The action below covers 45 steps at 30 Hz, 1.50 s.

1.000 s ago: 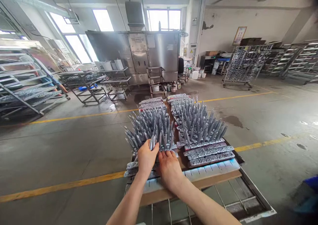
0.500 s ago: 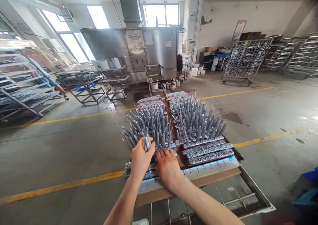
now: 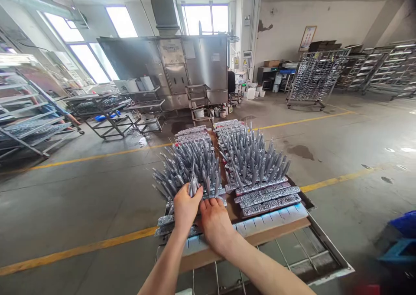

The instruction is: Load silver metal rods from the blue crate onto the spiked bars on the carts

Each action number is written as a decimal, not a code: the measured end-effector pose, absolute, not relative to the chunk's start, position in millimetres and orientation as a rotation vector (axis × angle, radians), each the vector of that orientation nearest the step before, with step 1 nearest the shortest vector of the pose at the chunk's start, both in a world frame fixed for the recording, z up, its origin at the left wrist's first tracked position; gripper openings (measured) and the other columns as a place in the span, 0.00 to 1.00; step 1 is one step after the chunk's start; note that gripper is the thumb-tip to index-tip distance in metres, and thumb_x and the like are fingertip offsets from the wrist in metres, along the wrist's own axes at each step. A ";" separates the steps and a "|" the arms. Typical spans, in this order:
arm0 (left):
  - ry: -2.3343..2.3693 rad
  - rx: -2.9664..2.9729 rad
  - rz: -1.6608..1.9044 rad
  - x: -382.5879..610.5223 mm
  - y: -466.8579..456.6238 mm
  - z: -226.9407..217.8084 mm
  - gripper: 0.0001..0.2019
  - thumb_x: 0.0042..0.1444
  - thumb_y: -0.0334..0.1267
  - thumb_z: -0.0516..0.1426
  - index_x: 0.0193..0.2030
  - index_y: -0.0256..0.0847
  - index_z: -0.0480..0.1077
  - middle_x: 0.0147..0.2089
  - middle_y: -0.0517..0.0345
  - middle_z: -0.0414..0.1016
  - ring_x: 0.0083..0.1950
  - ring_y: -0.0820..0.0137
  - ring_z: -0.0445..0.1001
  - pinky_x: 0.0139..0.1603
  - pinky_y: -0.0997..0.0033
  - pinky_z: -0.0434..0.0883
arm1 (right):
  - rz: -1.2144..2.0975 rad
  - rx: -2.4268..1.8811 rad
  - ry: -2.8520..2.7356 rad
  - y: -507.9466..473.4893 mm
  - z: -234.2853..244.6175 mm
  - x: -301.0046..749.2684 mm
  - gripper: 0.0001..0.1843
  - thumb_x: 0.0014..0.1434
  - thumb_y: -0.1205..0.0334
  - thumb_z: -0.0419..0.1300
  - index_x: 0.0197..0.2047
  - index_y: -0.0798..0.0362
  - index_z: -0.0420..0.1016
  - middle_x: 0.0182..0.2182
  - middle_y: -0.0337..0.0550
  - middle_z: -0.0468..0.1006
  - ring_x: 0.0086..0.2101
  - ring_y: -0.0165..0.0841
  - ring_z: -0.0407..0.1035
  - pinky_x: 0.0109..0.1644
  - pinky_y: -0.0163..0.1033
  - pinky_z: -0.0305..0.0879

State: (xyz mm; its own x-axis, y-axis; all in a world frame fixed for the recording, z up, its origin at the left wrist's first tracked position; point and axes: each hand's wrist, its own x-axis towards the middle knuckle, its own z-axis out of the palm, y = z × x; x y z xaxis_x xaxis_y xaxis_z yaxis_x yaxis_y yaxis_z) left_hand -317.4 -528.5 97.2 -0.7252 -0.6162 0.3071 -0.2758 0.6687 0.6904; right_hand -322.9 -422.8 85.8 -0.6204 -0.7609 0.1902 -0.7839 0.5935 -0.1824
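My left hand point(image 3: 186, 204) is closed around a few slim grey pointed pieces point(image 3: 194, 185) at the near edge of the left group. Close beside it, my right hand point(image 3: 216, 221) rests with fingers bent over a foil-wrapped bar point(image 3: 222, 201); its fingertips are partly hidden, and I cannot tell whether they grip anything. Many similar grey pieces point(image 3: 182, 165) stand upright, packed in rows on such bars. A second group of grey pieces point(image 3: 256, 156) stands to the right. In front of it lie several foil-covered bars point(image 3: 271, 206) with nothing standing in them.
Under the bars is a brown board with a slotted metal strip point(image 3: 273, 219), on a wire-frame cart point(image 3: 328, 260). Shelf racks stand left point(image 3: 22, 113) and far right point(image 3: 316, 80). A large steel machine point(image 3: 208, 65) is behind. A blue stool point(image 3: 401, 247) is at right.
The view has shifted slightly, so the whole scene sits a little further left. My left hand stays closed on the grey pieces, which now stand more upright. My right hand keeps its place on the bar.
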 end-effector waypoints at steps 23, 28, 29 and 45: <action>-2.621 0.360 -0.616 -318.2 -520.5 113.5 0.06 0.51 0.40 0.51 0.30 0.42 0.66 0.31 0.58 0.70 0.33 0.68 0.69 0.35 0.70 0.64 | 0.446 1.346 -2.655 -424.1 68.8 -323.5 0.20 0.56 0.59 0.54 0.48 0.64 0.67 0.47 0.58 0.69 0.45 0.43 0.60 0.52 0.48 0.53; -2.601 0.363 -0.539 -323.6 -520.0 112.2 0.06 0.51 0.40 0.51 0.27 0.42 0.64 0.29 0.60 0.69 0.31 0.69 0.68 0.33 0.71 0.62 | 0.400 1.364 -2.674 -424.0 70.4 -322.1 0.16 0.56 0.65 0.51 0.46 0.63 0.70 0.44 0.57 0.71 0.43 0.42 0.61 0.51 0.49 0.53; -2.584 0.368 -0.538 -324.0 -519.4 110.4 0.06 0.51 0.40 0.51 0.26 0.42 0.64 0.28 0.60 0.68 0.31 0.69 0.68 0.33 0.71 0.62 | 0.388 1.368 -2.673 -423.9 70.1 -322.2 0.16 0.56 0.66 0.51 0.46 0.63 0.70 0.43 0.57 0.71 0.43 0.42 0.61 0.51 0.49 0.53; -2.062 0.458 -1.438 -268.2 -549.3 184.3 0.14 0.41 0.43 0.61 0.35 0.39 0.73 0.29 0.60 0.75 0.32 0.68 0.70 0.33 0.71 0.66 | 0.736 1.304 -2.722 -398.4 103.9 -325.8 0.16 0.56 0.61 0.54 0.48 0.54 0.66 0.36 0.45 0.74 0.39 0.35 0.66 0.45 0.37 0.59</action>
